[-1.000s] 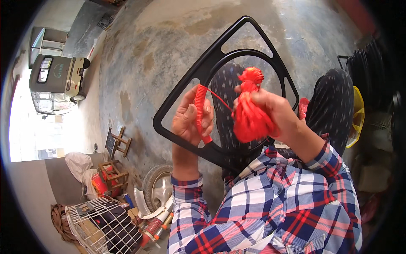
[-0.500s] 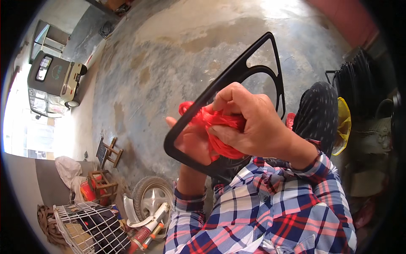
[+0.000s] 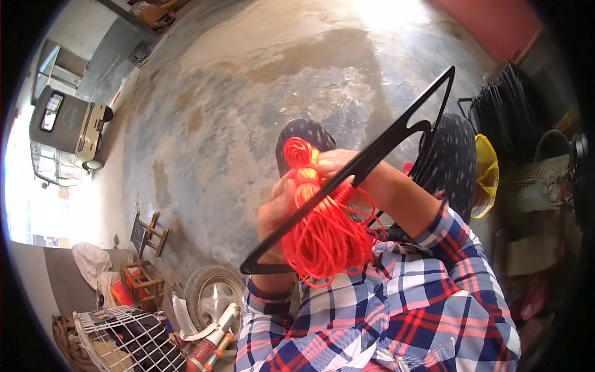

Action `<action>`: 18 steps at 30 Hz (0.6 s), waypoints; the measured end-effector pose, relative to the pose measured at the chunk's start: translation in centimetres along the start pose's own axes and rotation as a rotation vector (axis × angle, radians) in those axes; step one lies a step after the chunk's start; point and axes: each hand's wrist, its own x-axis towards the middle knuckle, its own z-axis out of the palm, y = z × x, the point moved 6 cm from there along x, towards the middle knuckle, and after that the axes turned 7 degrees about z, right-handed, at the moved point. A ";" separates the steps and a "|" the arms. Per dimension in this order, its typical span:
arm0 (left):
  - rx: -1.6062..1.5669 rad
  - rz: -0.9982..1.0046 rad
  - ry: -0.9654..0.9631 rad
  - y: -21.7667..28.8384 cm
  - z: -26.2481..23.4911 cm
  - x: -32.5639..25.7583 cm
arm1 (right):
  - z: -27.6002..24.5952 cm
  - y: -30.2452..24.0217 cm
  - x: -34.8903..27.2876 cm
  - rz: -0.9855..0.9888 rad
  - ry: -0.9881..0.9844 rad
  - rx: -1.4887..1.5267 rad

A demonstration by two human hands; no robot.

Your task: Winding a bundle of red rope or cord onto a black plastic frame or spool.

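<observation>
A tied hank of bright red cord is held up in front of my shirt, with a small loop at its top and loose strands fanning out below a wrapped waist. My left hand is closed round its left side. Against its right side press the fingers of my right hand, partly hidden by a black frame. That flat frame, with an inner curved bar, is seen nearly edge-on and slants across the cord and both hands. What supports it is hard to see.
A wheel, a white wire basket and small wooden stools lie at the lower left. On my right are a yellow-rimmed basket and a stack of black wire-like frames. A three-wheeled vehicle stands at the far left.
The red cord has turned so that its loop points up and its strands spread toward me. The black frame has tilted nearly edge-on, and my right hand has moved behind it.
</observation>
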 end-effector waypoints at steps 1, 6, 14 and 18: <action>0.116 0.084 0.110 -0.3 0.7 0.4 | -0.3 0.0 -0.1 -0.005 0.014 -0.022; 0.084 -0.014 0.113 -0.4 2.6 0.2 | -3.0 -2.2 2.3 -0.154 0.083 0.678; 0.345 0.036 -0.075 1.1 2.5 0.7 | -6.8 3.3 -2.0 -0.043 0.369 0.624; 0.363 0.106 -0.004 2.6 0.3 0.3 | -4.1 0.0 -3.6 -0.255 0.112 0.627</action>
